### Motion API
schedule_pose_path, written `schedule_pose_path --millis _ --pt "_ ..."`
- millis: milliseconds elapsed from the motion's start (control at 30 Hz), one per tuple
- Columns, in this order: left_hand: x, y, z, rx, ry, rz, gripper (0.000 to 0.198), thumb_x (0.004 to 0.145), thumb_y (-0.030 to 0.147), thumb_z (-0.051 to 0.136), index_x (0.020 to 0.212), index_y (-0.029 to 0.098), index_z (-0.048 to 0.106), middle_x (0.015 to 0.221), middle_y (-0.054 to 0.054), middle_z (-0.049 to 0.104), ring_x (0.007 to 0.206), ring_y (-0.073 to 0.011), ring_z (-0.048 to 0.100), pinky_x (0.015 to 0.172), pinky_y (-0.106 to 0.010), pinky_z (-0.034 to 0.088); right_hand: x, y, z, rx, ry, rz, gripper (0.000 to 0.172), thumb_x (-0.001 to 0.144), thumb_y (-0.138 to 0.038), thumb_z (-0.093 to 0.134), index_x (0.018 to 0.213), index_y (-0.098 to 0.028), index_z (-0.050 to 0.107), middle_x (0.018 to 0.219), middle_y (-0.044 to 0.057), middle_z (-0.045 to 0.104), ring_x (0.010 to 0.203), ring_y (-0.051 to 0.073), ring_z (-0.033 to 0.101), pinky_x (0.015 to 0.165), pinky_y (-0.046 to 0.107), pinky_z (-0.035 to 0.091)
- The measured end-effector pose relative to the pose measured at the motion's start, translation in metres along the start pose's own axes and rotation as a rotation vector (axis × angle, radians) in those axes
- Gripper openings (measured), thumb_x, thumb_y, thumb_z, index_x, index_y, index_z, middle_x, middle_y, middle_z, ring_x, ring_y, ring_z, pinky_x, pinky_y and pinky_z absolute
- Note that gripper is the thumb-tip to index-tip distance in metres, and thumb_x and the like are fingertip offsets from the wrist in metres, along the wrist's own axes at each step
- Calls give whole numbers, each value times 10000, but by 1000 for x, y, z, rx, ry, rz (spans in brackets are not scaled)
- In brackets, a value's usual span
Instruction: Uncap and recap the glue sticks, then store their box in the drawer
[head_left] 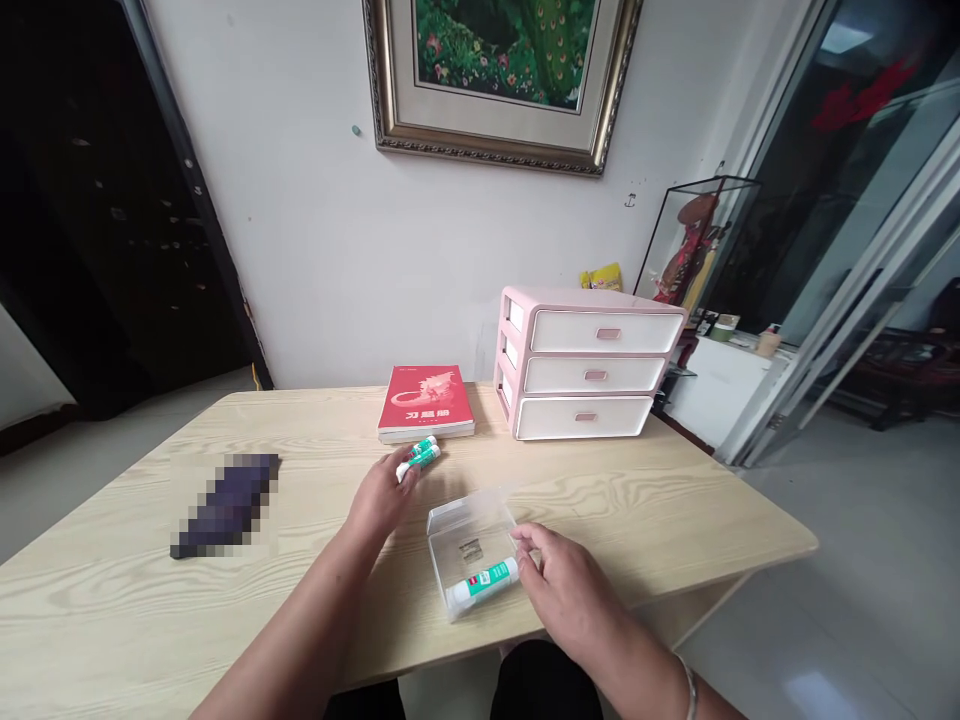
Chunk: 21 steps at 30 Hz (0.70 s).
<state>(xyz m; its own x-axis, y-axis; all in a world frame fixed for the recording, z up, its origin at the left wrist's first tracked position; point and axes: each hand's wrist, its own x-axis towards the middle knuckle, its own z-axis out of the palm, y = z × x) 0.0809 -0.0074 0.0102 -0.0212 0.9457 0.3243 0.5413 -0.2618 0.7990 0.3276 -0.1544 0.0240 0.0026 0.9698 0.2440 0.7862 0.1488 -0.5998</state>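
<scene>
"So, what's the surface like?"

"Pale wood-grained table [637, 500], white wall [300, 200] behind; a red book [426, 400] and pink-framed drawers [592, 376] sit along the back."

"Any room to move?"

"Bare wood lies between the drawers and the clear box [436, 575], which sits near the front edge."

"And the hands?"

"Well apart. The left hand [382, 490] grasps two small tubes [421, 456] just before the book; the right hand [566, 580] is at the box's right side, gripping or not, I can't tell."

"Tubes' long axes?"

"Slanting away rightward, roughly like the large tube [486, 581] inside the box."
</scene>
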Motion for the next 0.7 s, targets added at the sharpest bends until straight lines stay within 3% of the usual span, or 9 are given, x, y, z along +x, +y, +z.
schedule_pose_path --millis 133,233,300,400,500,600,700 --pt "-70 10 -6 -94 16 72 483 887 364 471 1343 212 514 1348 -115 588 1240 -279 547 993 -427 464 5 -16 -5 -229 -79 -37 325 912 -228 439 1150 -199 658 983 81 745 918 230 695 808 305 480" --pt "-116 16 6 -113 -54 73 653 872 380 526 1482 229 348 1469 -132 473 1340 -302 459 1060 -487 416 6 -26 -3 -362 -141 -69 318 919 -266 454 1141 -175 661 896 110 742 872 253 700 770 319 476" --pt "-133 18 18 -93 -111 100 769 877 391 552 1543 219 208 1555 -146 344 1430 -308 327 1132 -514 331 7 -31 0 -393 -176 -60 299 914 -274 467 1095 -168 680 888 126 740 885 266 698 775 326 475" --pt "-140 16 34 -50 -146 130 834 896 405 541 1564 194 88 1610 -158 195 1478 -306 207 1167 -529 270 10 -32 8 -342 -178 2 281 860 -246 544 1090 -170 686 947 127 739 951 275 683 810 334 474" --pt "-136 12 41 -43 -143 123 836 908 412 528 1563 191 59 1612 -167 183 1478 -310 204 1167 -540 269 16 -26 17 -159 -102 82 337 787 -185 602 1116 -185 674 960 99 731 933 246 673 802 315 477" --pt "-137 12 37 -49 -134 105 803 919 429 519 1556 182 96 1602 -175 211 1476 -309 210 1167 -537 278 23 -16 25 213 -39 208 336 769 -140 566 1090 -171 660 791 34 683 658 161 635 636 262 474" --pt "-144 19 24 -3 -27 127 710 948 423 479 1538 195 154 1573 -170 274 1461 -301 255 1146 -554 310 25 -14 23 592 51 327 287 761 -161 554 1039 -142 627 658 -34 576 457 102 501 492 235 416"
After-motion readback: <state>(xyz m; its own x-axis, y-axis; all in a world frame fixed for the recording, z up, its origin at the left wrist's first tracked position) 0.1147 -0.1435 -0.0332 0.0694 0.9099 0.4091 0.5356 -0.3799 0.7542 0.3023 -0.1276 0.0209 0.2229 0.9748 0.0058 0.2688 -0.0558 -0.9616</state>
